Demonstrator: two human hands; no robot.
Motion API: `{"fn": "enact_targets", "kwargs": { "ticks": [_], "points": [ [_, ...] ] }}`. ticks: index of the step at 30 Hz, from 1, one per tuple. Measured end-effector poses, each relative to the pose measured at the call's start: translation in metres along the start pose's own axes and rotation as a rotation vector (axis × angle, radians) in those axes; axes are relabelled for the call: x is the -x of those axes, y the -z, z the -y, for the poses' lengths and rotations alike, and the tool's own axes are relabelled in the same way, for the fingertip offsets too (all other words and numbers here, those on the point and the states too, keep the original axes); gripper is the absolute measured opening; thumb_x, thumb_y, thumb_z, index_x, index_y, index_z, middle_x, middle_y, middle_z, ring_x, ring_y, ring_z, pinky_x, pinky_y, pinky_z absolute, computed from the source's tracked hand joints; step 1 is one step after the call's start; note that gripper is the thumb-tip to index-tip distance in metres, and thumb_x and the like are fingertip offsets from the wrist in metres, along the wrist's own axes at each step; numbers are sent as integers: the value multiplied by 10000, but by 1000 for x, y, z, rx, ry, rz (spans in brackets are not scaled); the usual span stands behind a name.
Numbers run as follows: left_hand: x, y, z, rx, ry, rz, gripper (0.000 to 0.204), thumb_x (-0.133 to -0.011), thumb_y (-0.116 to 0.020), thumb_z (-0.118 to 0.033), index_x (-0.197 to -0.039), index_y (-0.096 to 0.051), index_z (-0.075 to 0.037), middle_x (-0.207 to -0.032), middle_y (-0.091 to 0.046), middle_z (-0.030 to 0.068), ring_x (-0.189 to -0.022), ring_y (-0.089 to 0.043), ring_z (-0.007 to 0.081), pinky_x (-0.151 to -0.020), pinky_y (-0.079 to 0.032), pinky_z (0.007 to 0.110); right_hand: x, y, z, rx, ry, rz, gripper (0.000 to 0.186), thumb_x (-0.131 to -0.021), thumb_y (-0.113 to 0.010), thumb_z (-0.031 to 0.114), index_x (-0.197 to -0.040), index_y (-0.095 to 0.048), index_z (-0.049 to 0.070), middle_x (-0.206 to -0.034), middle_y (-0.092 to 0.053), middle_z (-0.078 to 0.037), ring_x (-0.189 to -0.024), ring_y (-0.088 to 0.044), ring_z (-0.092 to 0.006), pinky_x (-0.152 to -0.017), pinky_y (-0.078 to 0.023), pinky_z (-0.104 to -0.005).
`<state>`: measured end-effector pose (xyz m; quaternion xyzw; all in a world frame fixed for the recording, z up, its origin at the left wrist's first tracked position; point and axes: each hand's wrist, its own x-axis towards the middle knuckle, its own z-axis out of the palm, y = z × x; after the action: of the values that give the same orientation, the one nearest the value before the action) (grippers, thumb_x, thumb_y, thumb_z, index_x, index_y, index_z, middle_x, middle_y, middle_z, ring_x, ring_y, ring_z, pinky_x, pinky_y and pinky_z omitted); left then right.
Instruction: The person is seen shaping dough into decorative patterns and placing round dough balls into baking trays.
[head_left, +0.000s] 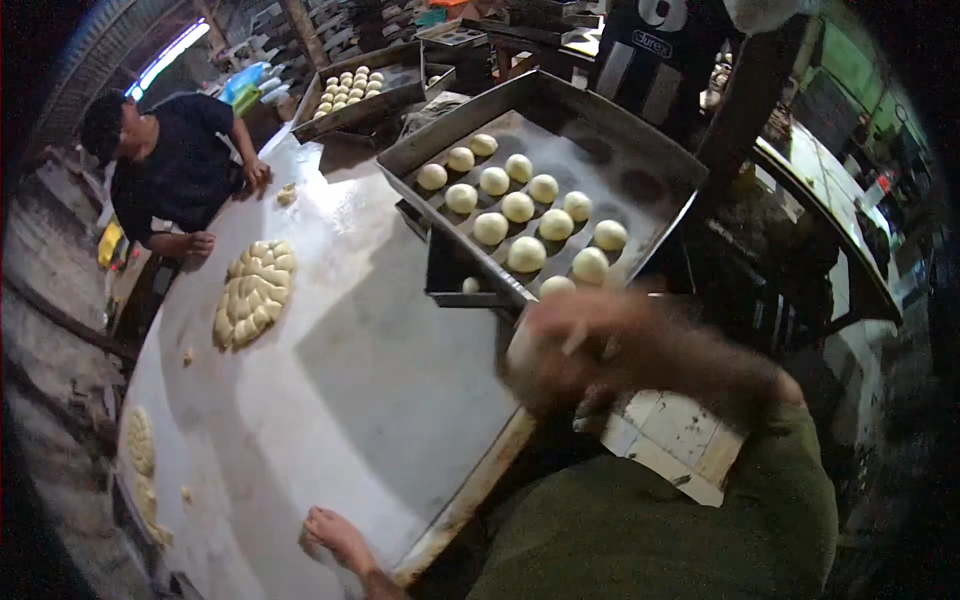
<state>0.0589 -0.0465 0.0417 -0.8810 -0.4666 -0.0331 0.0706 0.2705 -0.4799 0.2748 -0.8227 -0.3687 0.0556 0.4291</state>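
Observation:
My left hand [335,535] is at the table's near edge, its fingers curled in toward the tabletop; whatever they may hold is hidden. Smeared by motion, my right hand [600,345] is at the near corner of a large metal tray [625,125]. A pale blurred patch shows at its fingers, and I cannot tell whether it is dough. Inside the tray, round dough balls [517,207] are set out in loose rows. One dough ball [557,287] lies right beside my right hand. Beneath this tray is a dark lower tray [450,270], partly hidden.
The pale table [390,370] bears a scored dough slab [255,295], a narrower dough piece [143,455] and small scraps. Across it, a person in dark clothes [175,160] rests both hands near the edge. Farther back stands another tray [405,75] of balls. Someone in a dark shirt [655,60] stands behind.

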Motion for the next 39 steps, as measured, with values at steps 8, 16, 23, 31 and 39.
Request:
{"fn": "enact_targets", "kwargs": {
  "ticks": [8, 16, 23, 31, 39],
  "points": [
    [34, 74, -122, 1578, 135, 599, 366, -892, -553, -261, -1137, -508, 7, -1054, -550, 80, -947, -515, 142, -784, -429, 278, 37, 170, -226, 837, 552, -644, 233, -760, -692, 171, -933, -621, 31, -892, -612, -142, -847, -601, -281, -745, -488, -327],
    [66, 319, -413, 1343, -980, 1057, 464, -789, -610, -61, -1229, -474, -8, -1130, -549, 94, -1112, -504, 159, -917, -438, 292, 145, 174, -156, -111, -199, -1407, 364, -937, -463, 344, -1040, -603, 25, -952, -596, -61, -672, -476, -79, -621, -390, -197],
    [149, 249, -648, 631, -1614, 598, 547, -696, -720, -315, -1123, -546, -21, -1100, -569, 188, -1032, -550, 309, -855, -448, 371, 191, 82, -136, -254, -343, -1350, 433, -950, -423, 414, -1025, -577, 16, -815, -571, -41, -610, -443, -68, -514, -321, -209],
    [116, 213, -603, 475, -1708, 453, 537, -659, -718, -282, -1115, -532, -68, -1057, -553, 193, -1026, -518, 338, -878, -439, 426, 102, 186, -130, 85, -374, -808, 124, -876, -576, 108, -958, -602, 20, -859, -600, -76, -665, -554, -140, -596, -447, -249],
    [141, 217, -591, 633, -1613, 473, 401, -694, -629, -89, -1057, -478, -11, -1061, -503, 265, -934, -532, 434, -791, -458, 464, 7, 213, -260, 431, -274, 316, 346, -739, -669, 214, -1025, -599, 34, -936, -596, -162, -959, -554, -274, -836, -440, -356]
  ]
}}
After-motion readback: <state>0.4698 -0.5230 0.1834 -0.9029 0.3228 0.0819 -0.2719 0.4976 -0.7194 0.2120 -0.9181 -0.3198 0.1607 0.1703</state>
